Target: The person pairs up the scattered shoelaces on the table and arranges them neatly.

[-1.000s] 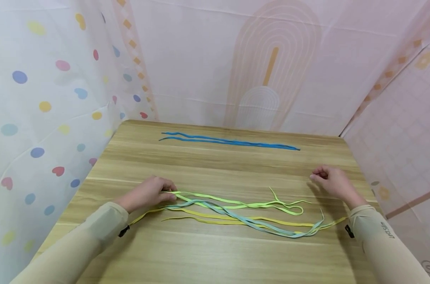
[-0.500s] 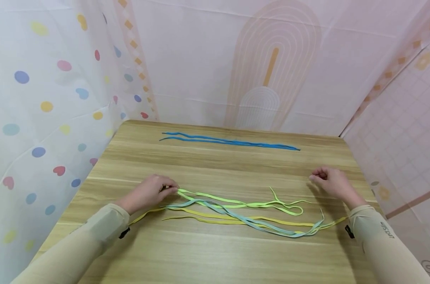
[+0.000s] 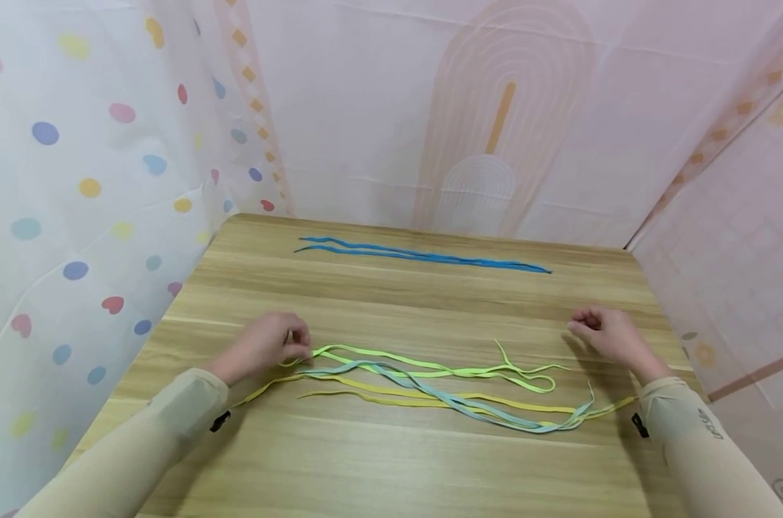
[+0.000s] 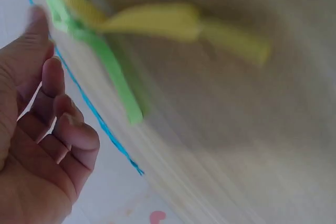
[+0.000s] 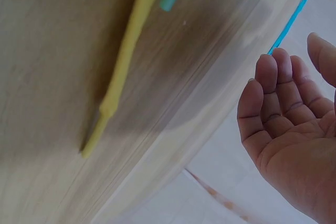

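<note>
several laces [image 3: 457,373] lie near the loosely bent, empty left hand [image 3: 267,344]; the right hand [image 3: 610,334], also empty, hovers over the wooden table [image 3: 391,471].

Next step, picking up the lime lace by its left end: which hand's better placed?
Probably the left hand: it's close by that end of the lime lace, apparently holding nothing. The right hand looks free too, but hangs off past the lace's other end.

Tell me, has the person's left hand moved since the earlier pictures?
Yes. Judged against the blue strands, the left hand has shifted a little leftward in the head view.
</note>
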Demonstrator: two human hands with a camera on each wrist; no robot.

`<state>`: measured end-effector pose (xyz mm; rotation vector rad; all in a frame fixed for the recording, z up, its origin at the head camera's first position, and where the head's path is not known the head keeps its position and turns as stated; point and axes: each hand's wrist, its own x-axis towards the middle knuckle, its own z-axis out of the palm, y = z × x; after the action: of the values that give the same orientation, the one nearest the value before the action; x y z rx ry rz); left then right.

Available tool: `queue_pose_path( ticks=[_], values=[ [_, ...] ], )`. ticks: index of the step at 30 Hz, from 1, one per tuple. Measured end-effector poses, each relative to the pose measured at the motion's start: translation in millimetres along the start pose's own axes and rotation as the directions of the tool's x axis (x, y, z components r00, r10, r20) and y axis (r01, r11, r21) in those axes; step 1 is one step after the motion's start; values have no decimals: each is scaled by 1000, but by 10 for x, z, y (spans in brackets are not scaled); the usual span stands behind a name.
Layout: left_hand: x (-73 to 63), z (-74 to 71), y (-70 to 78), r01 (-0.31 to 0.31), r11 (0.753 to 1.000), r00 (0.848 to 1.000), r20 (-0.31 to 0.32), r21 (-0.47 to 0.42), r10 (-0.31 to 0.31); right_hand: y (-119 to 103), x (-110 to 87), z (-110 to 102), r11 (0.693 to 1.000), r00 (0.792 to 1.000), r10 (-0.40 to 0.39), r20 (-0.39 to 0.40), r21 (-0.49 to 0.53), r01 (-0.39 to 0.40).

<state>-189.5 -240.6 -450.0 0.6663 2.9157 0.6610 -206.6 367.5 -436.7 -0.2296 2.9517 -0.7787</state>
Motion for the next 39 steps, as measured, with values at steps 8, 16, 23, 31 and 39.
queue_pose_path(
  ticks=[8, 16, 23, 31, 39],
  values=[
    [-51, 31, 83, 16, 986, 998, 59, 165, -26, 26, -62, 4, 1000, 1000, -2, 5, -16, 2],
    [4, 82, 77, 14, 977, 998, 54, 215, -26, 70, -145, 0, 1000, 1000, 26, 9, 16, -26],
    [60, 115, 111, 32, 970, 996, 79, 242, -52, 70, -212, -30, 999, 999, 52, 16, 14, -52],
    [-31, 93, 88, 34, 979, 991, 122, 203, -60, 54, -185, 17, 999, 998, 49, 34, 10, -49],
    [-57, -304, 139, -45, 997, 981, -185, 70, 57, 12, -93, 32, 998, 999, 49, 16, 39, -50]
  ],
)
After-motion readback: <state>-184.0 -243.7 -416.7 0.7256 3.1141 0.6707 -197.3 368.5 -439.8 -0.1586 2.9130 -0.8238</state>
